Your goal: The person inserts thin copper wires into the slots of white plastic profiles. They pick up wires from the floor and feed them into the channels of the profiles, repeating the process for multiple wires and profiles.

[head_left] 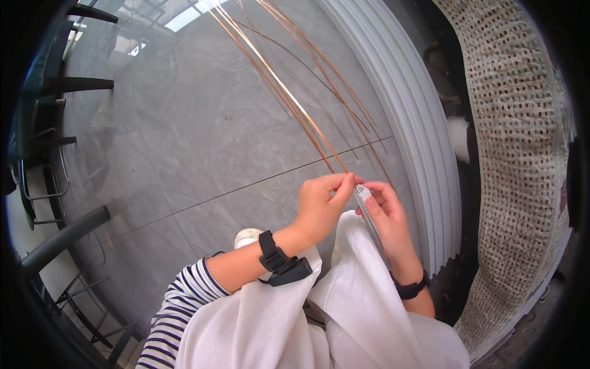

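My left hand [321, 206] is closed, its thumb and forefinger pinching the near end of a long thin copper-coloured rod [279, 82]. That rod stretches away toward the top of the view. Close by, my right hand [390, 224] grips a white hollow plastic strip [362, 194], whose angular open end points up beside my left fingertips. The rod's tip is hidden by my fingers, so I cannot tell whether it touches the strip. Most of the strip's length is covered by my right hand.
More thin rods [353, 111] extend over the grey tiled floor [203, 111]. Along the right lies a bundle of long white ribbed strips [405, 111], beside a seat with a woven beige cover [513, 154]. Dark chair legs [80, 85] jut in from the left.
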`<action>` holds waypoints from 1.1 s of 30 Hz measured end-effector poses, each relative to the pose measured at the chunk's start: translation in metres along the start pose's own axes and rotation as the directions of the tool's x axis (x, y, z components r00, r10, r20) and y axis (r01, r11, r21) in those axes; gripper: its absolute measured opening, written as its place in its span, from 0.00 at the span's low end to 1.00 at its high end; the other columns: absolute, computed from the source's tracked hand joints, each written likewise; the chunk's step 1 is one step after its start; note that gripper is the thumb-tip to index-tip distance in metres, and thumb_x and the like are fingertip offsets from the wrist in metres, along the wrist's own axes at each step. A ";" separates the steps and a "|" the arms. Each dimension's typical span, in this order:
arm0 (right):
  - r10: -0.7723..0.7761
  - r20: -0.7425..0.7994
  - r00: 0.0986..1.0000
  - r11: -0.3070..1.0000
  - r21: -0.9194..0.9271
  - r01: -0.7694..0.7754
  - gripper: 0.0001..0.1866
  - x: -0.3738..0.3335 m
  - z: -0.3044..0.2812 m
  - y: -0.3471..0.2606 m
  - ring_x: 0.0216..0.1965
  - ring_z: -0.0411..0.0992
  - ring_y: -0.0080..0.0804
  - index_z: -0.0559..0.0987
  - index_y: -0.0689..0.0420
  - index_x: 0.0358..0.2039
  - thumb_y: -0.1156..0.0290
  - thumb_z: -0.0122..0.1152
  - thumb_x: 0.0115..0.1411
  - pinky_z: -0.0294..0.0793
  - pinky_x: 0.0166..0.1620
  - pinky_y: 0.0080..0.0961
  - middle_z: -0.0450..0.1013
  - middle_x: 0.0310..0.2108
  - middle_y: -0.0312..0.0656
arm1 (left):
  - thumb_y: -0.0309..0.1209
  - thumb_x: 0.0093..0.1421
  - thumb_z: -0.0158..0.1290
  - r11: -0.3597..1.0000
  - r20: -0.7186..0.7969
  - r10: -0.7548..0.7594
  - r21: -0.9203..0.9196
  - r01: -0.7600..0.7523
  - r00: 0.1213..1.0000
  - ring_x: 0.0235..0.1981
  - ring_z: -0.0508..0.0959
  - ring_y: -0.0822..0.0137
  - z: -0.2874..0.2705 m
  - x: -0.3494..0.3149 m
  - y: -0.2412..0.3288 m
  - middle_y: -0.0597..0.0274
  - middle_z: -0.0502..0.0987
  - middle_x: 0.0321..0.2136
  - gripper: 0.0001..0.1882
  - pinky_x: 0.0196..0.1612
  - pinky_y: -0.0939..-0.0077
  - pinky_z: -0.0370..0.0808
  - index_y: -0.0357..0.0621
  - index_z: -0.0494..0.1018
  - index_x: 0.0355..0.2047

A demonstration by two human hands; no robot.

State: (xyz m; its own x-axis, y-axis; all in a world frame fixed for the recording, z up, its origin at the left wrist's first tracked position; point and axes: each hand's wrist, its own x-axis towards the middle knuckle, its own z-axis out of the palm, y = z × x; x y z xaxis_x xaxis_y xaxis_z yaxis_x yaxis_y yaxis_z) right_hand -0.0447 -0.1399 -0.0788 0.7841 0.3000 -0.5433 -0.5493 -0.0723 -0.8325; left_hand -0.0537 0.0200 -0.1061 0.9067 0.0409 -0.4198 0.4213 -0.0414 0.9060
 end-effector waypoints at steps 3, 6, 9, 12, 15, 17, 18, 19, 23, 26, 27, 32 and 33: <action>0.038 0.001 0.999 0.999 -0.025 -0.038 0.14 0.003 -0.002 -0.003 0.35 0.69 0.18 0.71 0.57 0.50 0.65 0.53 0.67 0.68 0.41 0.18 0.72 0.36 0.32 | 0.33 0.66 0.51 0.952 -0.051 0.024 -0.303 -0.038 0.998 0.36 0.78 0.74 -0.008 0.015 -0.005 0.61 0.81 0.37 0.13 0.41 0.79 0.73 0.35 0.77 0.40; 0.052 0.027 0.998 0.998 -0.022 -0.051 0.14 0.004 -0.004 -0.002 0.35 0.70 0.18 0.71 0.57 0.50 0.64 0.53 0.67 0.68 0.41 0.18 0.72 0.36 0.33 | 0.32 0.65 0.52 0.891 -0.161 -0.032 -0.452 -0.045 0.986 0.37 0.77 0.73 -0.043 0.043 0.008 0.61 0.79 0.38 0.15 0.45 0.77 0.73 0.35 0.73 0.47; 0.056 0.053 0.997 0.998 -0.025 -0.054 0.14 0.003 -0.003 -0.002 0.36 0.70 0.19 0.71 0.57 0.50 0.64 0.53 0.67 0.68 0.41 0.18 0.72 0.35 0.33 | 0.33 0.63 0.55 0.897 -0.227 -0.058 -0.439 -0.049 0.972 0.36 0.77 0.72 -0.072 0.064 0.023 0.62 0.78 0.36 0.15 0.44 0.78 0.72 0.36 0.72 0.45; 0.066 0.060 0.996 0.997 -0.030 -0.064 0.14 0.001 -0.003 -0.005 0.36 0.70 0.19 0.71 0.57 0.49 0.65 0.53 0.67 0.68 0.41 0.18 0.72 0.35 0.33 | 0.35 0.62 0.57 0.914 -0.204 -0.082 -0.406 -0.008 0.976 0.35 0.78 0.72 -0.087 0.071 0.028 0.63 0.78 0.34 0.13 0.43 0.79 0.72 0.38 0.72 0.40; 0.073 0.054 0.996 0.997 -0.013 -0.072 0.13 -0.001 0.000 -0.007 0.35 0.70 0.19 0.72 0.57 0.49 0.66 0.53 0.67 0.68 0.41 0.18 0.72 0.34 0.33 | 0.34 0.61 0.58 0.929 -0.142 -0.047 -0.371 -0.009 0.989 0.35 0.77 0.73 -0.086 0.070 0.016 0.64 0.78 0.34 0.10 0.41 0.80 0.71 0.42 0.72 0.37; 0.057 0.045 0.997 0.998 -0.017 -0.056 0.13 -0.002 0.000 -0.004 0.35 0.70 0.19 0.72 0.57 0.49 0.66 0.53 0.67 0.68 0.41 0.18 0.72 0.33 0.32 | 0.33 0.61 0.58 0.919 -0.112 -0.039 -0.394 -0.009 0.993 0.35 0.77 0.74 -0.079 0.063 0.008 0.64 0.78 0.33 0.09 0.41 0.80 0.71 0.43 0.72 0.36; 0.039 0.038 0.999 0.999 -0.030 -0.038 0.13 -0.002 -0.001 -0.002 0.35 0.70 0.19 0.72 0.57 0.49 0.67 0.53 0.66 0.68 0.41 0.18 0.71 0.33 0.32 | 0.32 0.61 0.58 0.907 -0.100 -0.044 -0.420 -0.002 0.994 0.34 0.77 0.73 -0.066 0.055 0.007 0.64 0.78 0.33 0.09 0.41 0.80 0.71 0.43 0.72 0.36; 0.020 0.031 0.999 0.999 -0.043 -0.019 0.13 -0.002 -0.001 0.001 0.35 0.70 0.18 0.72 0.57 0.49 0.67 0.54 0.66 0.68 0.41 0.18 0.71 0.32 0.32 | 0.32 0.61 0.58 0.895 -0.088 -0.050 -0.446 0.005 0.995 0.34 0.77 0.73 -0.056 0.048 0.007 0.64 0.78 0.32 0.08 0.41 0.80 0.71 0.43 0.72 0.36; 0.015 -0.015 1.000 0.999 -0.034 -0.016 0.13 -0.003 0.000 0.008 0.34 0.69 0.18 0.72 0.57 0.48 0.68 0.55 0.65 0.68 0.40 0.18 0.71 0.31 0.31 | 0.29 0.60 0.58 0.850 -0.021 -0.062 -0.526 0.042 0.998 0.35 0.77 0.71 -0.035 0.033 0.004 0.62 0.78 0.32 0.07 0.43 0.75 0.73 0.42 0.70 0.33; -0.027 -0.037 0.999 0.999 -0.039 0.026 0.13 -0.002 -0.001 0.010 0.33 0.68 0.17 0.72 0.57 0.48 0.67 0.56 0.65 0.67 0.39 0.17 0.71 0.31 0.31 | 0.27 0.61 0.58 0.858 0.050 -0.088 -0.504 0.101 0.995 0.35 0.77 0.71 -0.022 0.025 0.000 0.62 0.78 0.33 0.07 0.44 0.74 0.75 0.42 0.70 0.32; -0.031 -0.040 0.999 0.999 -0.041 0.029 0.13 0.000 -0.002 0.010 0.33 0.68 0.17 0.72 0.57 0.48 0.67 0.56 0.65 0.66 0.39 0.17 0.71 0.30 0.30 | 0.26 0.61 0.57 0.863 0.071 -0.092 -0.492 0.115 0.993 0.35 0.77 0.71 -0.016 0.022 -0.004 0.62 0.78 0.33 0.06 0.44 0.74 0.75 0.42 0.70 0.32; -0.006 -0.032 0.999 0.999 -0.040 0.005 0.14 0.002 -0.002 0.010 0.32 0.68 0.16 0.72 0.56 0.49 0.66 0.57 0.65 0.65 0.38 0.16 0.70 0.30 0.29 | 0.24 0.61 0.57 0.890 0.014 -0.065 -0.451 0.064 0.998 0.38 0.75 0.76 0.004 0.007 -0.020 0.65 0.75 0.35 0.05 0.45 0.79 0.72 0.42 0.70 0.34; -0.010 -0.034 0.999 0.999 -0.036 0.009 0.14 0.002 -0.002 0.011 0.32 0.67 0.16 0.72 0.56 0.49 0.65 0.57 0.65 0.65 0.39 0.16 0.70 0.30 0.29 | 0.25 0.61 0.57 0.904 0.014 -0.068 -0.423 0.067 0.998 0.38 0.75 0.76 0.002 0.009 -0.020 0.65 0.76 0.35 0.05 0.44 0.79 0.71 0.42 0.71 0.35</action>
State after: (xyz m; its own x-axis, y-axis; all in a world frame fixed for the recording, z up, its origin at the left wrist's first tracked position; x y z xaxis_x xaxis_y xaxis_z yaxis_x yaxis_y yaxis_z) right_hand -0.0483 -0.1420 -0.0894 0.7990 0.2677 -0.5385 -0.5317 -0.1037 -0.8405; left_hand -0.0539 0.0193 -0.1277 0.8762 0.0300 -0.4810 0.4334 0.3873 0.8137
